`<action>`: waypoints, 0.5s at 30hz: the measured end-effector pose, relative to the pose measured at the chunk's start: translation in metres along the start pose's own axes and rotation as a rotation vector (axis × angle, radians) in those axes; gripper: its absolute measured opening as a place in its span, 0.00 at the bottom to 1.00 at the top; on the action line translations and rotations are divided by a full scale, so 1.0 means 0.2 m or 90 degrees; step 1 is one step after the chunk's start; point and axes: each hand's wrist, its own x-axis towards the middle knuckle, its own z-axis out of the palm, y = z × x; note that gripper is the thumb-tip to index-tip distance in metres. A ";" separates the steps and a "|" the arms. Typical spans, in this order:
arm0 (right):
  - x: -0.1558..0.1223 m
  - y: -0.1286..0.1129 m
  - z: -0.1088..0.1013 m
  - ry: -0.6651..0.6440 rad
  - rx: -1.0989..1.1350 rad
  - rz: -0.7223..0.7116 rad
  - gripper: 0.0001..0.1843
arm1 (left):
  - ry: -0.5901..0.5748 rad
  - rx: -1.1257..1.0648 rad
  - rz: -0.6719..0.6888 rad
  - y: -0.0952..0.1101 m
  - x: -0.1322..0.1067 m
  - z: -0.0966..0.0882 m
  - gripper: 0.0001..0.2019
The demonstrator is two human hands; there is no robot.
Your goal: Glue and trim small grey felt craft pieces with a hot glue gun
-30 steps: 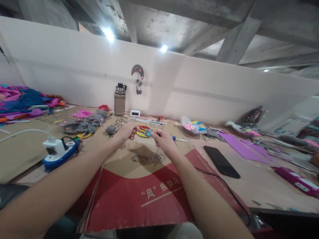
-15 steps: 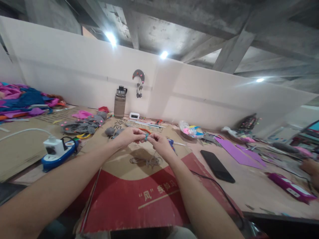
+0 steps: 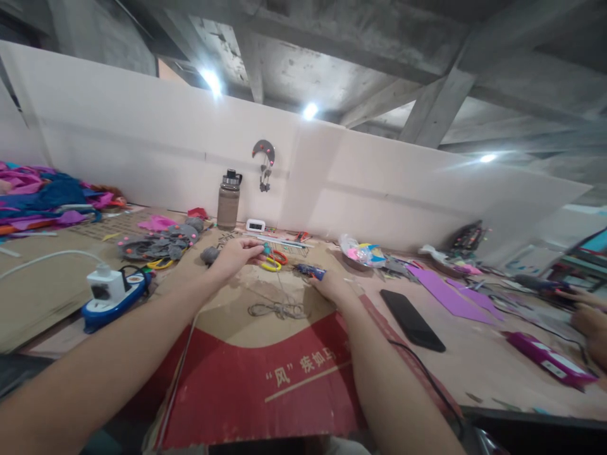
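My left hand (image 3: 237, 253) is raised over the cardboard sheet (image 3: 265, 373) and pinches a small teal piece (image 3: 267, 250) from which a thin grey thread hangs. The thread runs down to a loose tangle of grey thread (image 3: 277, 309) on the cardboard. My right hand (image 3: 332, 285) rests low on the cardboard, its fingers curled round the handle of a blue tool (image 3: 310, 272) that lies there. Yellow-and-orange scissors (image 3: 275, 260) lie just beyond my left hand.
A black phone (image 3: 411, 319) lies right of my right arm. A blue-and-white power strip (image 3: 111, 291) sits at left, grey felt pieces (image 3: 159, 243) and a water bottle (image 3: 228, 201) behind. Purple sheets (image 3: 450, 297) and another person's hands (image 3: 590, 319) are at far right.
My right hand has left the teal piece and dropped to the right onto the blue tool. My left hand alone now holds the teal piece, a little further from me.
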 end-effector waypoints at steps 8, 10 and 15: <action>0.03 0.01 0.04 0.049 0.211 0.016 0.03 | 0.008 -0.017 -0.009 -0.02 0.00 -0.02 0.10; 0.02 -0.02 0.02 0.064 0.277 0.007 0.06 | 0.042 0.016 -0.001 -0.02 0.00 -0.02 0.10; -0.05 -0.17 -0.06 0.101 0.485 -0.014 0.17 | 0.078 0.033 0.012 -0.03 0.02 -0.04 0.12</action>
